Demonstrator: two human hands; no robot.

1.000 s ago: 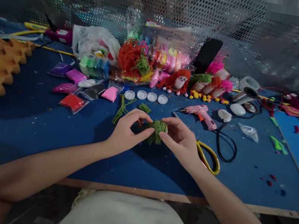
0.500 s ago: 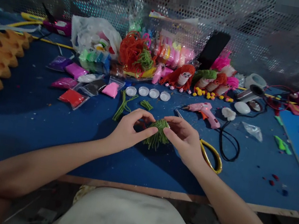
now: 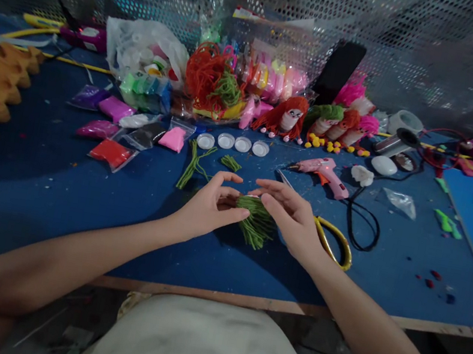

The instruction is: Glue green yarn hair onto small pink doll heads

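Over the table (image 3: 72,227) in front of me, my right hand (image 3: 295,221) held the green yarn (image 3: 256,226). My left hand (image 3: 208,207) touched it too, but I couldn't tell if it gripped. Scissors (image 3: 347,259) lay beside my right hand.

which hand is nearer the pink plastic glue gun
Right. The right hand is on the near side of the pink plastic glue gun, slightly left; the left hand is farther left.
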